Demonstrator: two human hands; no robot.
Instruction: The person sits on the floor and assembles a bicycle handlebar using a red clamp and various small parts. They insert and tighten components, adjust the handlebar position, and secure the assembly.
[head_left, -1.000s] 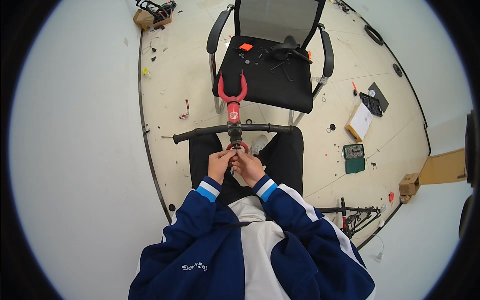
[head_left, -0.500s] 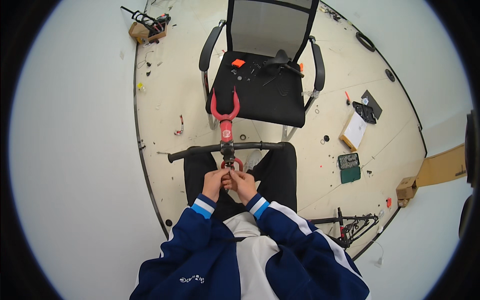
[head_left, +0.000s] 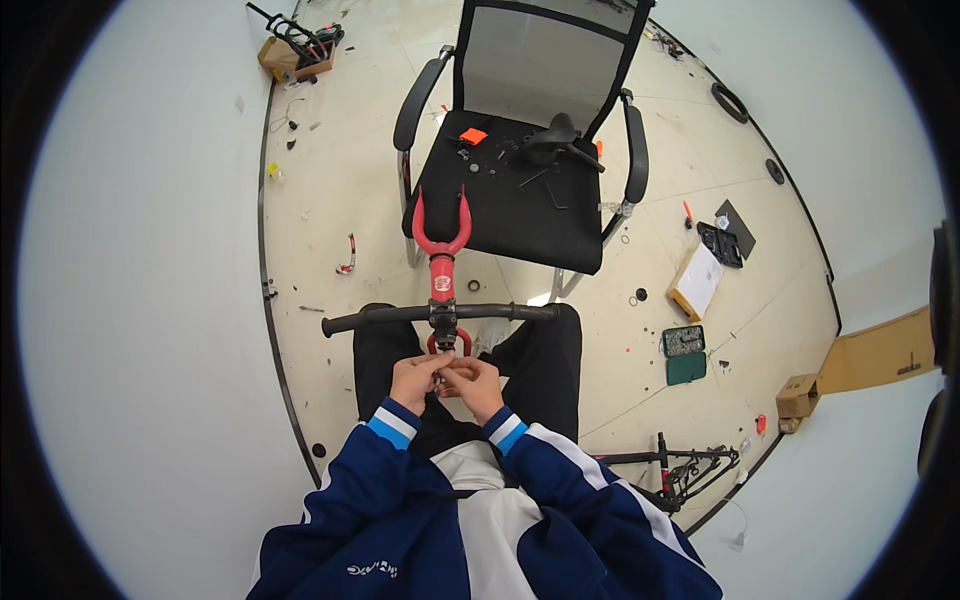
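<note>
My left hand (head_left: 413, 383) and my right hand (head_left: 474, 386) meet between my knees, fingertips pinched together. Whatever small thing they grip is mostly covered by the fingers. Just beyond them stands a black handlebar stem (head_left: 443, 322), clamped around a black handlebar (head_left: 490, 312) that spans my thighs. From the stem a red bicycle fork (head_left: 442, 240) stretches away from me, its two prongs toward the chair. Part of a red curved piece (head_left: 464, 341) shows behind the fingertips.
A black office chair (head_left: 510, 225) stands ahead, bearing a bicycle saddle (head_left: 551, 140), an orange piece (head_left: 473, 135) and small parts. On the floor at right lie a green case (head_left: 686, 368), a white-topped box (head_left: 697, 280) and a black tool case (head_left: 720, 243). A bicycle frame (head_left: 675, 475) lies near my right elbow.
My whole view has shifted slightly, so the fork and handlebar appear lower and further left. Both hands stay pinched together near the stem, with the right fingers bent a little differently.
</note>
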